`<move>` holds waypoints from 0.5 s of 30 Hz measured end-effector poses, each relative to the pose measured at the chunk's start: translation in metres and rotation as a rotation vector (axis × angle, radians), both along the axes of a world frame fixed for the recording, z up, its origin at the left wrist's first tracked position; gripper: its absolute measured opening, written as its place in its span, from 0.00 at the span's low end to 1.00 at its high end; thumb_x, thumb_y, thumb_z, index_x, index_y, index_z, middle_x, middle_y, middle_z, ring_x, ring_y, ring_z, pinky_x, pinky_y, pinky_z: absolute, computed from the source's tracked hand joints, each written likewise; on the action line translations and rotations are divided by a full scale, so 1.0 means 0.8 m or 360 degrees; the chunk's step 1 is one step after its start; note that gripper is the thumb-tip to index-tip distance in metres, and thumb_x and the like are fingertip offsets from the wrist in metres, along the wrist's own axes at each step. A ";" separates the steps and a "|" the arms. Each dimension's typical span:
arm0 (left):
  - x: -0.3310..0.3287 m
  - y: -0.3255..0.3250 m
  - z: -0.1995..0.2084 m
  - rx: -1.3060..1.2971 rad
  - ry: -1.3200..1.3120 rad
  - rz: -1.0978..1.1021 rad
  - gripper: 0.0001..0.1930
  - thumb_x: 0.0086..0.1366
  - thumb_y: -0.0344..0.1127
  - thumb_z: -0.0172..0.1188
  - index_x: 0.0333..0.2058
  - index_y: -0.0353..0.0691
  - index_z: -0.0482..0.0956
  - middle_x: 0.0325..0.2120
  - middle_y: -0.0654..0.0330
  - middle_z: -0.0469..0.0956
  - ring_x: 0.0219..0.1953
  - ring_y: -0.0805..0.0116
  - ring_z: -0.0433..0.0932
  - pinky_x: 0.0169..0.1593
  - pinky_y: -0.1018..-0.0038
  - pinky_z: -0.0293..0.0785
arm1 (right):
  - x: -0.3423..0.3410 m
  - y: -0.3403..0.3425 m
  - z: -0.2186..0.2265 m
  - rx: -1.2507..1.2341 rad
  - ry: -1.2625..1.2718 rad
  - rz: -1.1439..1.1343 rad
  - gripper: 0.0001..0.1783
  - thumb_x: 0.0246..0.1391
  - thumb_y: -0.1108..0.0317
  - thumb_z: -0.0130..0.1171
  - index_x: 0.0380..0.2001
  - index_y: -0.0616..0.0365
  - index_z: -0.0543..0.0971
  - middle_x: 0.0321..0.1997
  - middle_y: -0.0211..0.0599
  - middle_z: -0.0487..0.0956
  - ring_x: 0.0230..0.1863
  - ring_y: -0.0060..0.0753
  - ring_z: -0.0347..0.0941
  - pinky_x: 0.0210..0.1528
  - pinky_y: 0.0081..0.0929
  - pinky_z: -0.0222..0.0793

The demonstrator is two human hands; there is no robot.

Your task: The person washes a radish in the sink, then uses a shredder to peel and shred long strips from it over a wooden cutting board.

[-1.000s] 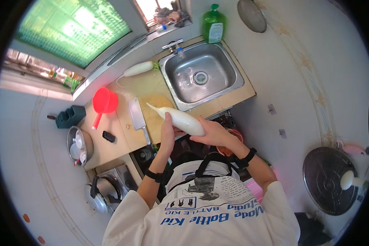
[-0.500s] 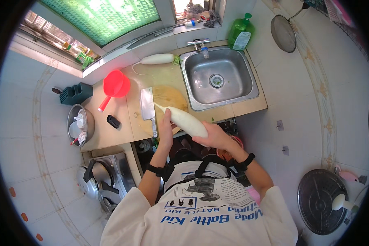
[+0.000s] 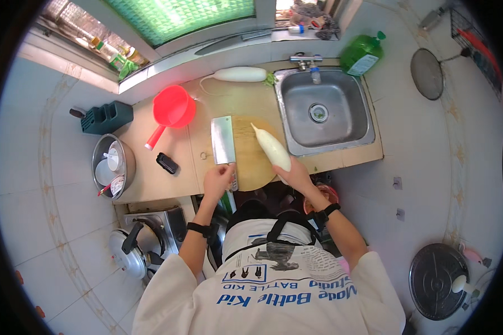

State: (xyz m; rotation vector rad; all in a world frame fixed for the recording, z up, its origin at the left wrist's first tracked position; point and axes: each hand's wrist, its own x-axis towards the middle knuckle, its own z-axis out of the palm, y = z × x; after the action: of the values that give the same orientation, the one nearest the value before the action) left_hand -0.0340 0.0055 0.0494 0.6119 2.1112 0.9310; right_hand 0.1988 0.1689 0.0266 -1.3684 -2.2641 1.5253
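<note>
A peeled-looking white radish [image 3: 273,147] is gripped at its thick end by my right hand [image 3: 294,174]; its thin tip points away over the round wooden cutting board [image 3: 250,176]. My left hand [image 3: 220,180] is closed at the handle of a cleaver [image 3: 222,139], whose broad blade lies flat along the board's left side. Part of the handle shows beside my fingers. A second white radish [image 3: 240,74], with a long root and green stem stubs, lies at the back of the counter.
To the left are a red dipper [image 3: 174,106], a small black object [image 3: 167,163], a metal bowl of dishes [image 3: 129,176] and a green knife block [image 3: 107,117]. The sink [image 3: 296,146] is at the right, with a green bottle [image 3: 362,54] behind it. A pressure cooker [image 3: 129,251] stands lower left.
My left hand has let go of the radish and moved to the cleaver's handle. The radish, now in my right hand alone, has turned more upright over the board's right side.
</note>
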 end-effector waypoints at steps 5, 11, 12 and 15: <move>0.001 -0.031 -0.027 -0.0536 0.0821 -0.0582 0.29 0.54 0.64 0.65 0.29 0.39 0.84 0.21 0.51 0.82 0.27 0.52 0.83 0.32 0.60 0.77 | -0.047 -0.011 -0.003 0.0209 0.0050 -0.0046 0.32 0.49 0.50 0.68 0.48 0.65 0.74 0.44 0.56 0.79 0.46 0.58 0.77 0.49 0.45 0.72; 0.000 -0.018 -0.045 -0.0459 0.0701 -0.0512 0.26 0.51 0.60 0.68 0.27 0.38 0.81 0.21 0.49 0.81 0.27 0.49 0.82 0.33 0.57 0.76 | -0.079 -0.011 -0.017 0.0450 -0.0134 -0.0060 0.33 0.46 0.54 0.70 0.50 0.64 0.74 0.49 0.56 0.72 0.50 0.60 0.72 0.51 0.48 0.69; 0.000 -0.016 -0.046 -0.0444 0.0623 -0.0499 0.24 0.51 0.58 0.68 0.27 0.38 0.81 0.21 0.49 0.81 0.27 0.48 0.82 0.33 0.57 0.76 | -0.081 -0.012 -0.015 0.0450 -0.0147 -0.0055 0.33 0.46 0.54 0.70 0.50 0.64 0.74 0.49 0.56 0.72 0.50 0.60 0.72 0.51 0.48 0.69; -0.001 -0.016 -0.043 -0.0453 0.0633 -0.0575 0.22 0.52 0.54 0.66 0.30 0.37 0.80 0.22 0.49 0.81 0.27 0.47 0.82 0.33 0.56 0.76 | -0.087 -0.010 -0.011 0.0543 -0.0285 0.0005 0.32 0.44 0.55 0.71 0.48 0.64 0.74 0.49 0.56 0.71 0.50 0.60 0.71 0.51 0.48 0.69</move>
State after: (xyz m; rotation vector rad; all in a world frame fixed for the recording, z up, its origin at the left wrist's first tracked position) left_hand -0.0347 -0.0072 0.0152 1.0494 2.3101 0.3167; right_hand 0.1290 0.1606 0.0182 -1.4456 -2.4819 0.9867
